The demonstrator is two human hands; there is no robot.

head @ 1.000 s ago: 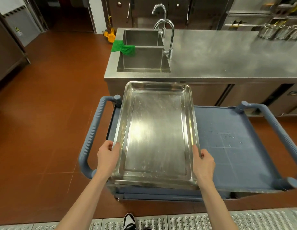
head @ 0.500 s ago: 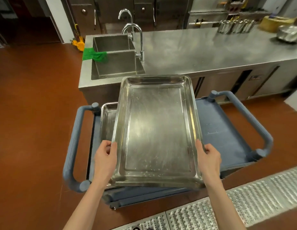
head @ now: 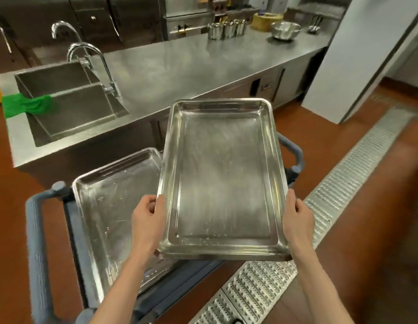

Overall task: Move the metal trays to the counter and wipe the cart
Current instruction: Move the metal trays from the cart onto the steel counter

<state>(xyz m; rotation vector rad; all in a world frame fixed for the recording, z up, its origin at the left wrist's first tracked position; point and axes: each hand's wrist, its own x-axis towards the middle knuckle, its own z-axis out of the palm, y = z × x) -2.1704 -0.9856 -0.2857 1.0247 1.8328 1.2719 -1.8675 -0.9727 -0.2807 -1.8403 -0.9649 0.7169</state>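
Note:
I hold a large empty metal tray (head: 223,183) in the air above the blue cart (head: 36,242). My left hand (head: 148,220) grips its left rim and my right hand (head: 298,218) grips its right rim, both near the front corners. A second metal tray (head: 109,206) lies on the cart's top to the left, partly hidden under the lifted one. The steel counter (head: 180,69) runs behind the cart. A green cloth (head: 25,106) hangs over the sink's left edge.
A double sink (head: 70,106) with two taps takes the counter's left end. Metal canisters (head: 226,29) and a steel bowl (head: 285,30) stand at the counter's far end. A white pillar (head: 357,61) rises on the right. A metal floor grate (head: 320,218) runs under my right arm.
The tray in my hands has risen off the stack and swung right, uncovering the second tray on the cart. My view has turned right along the counter.

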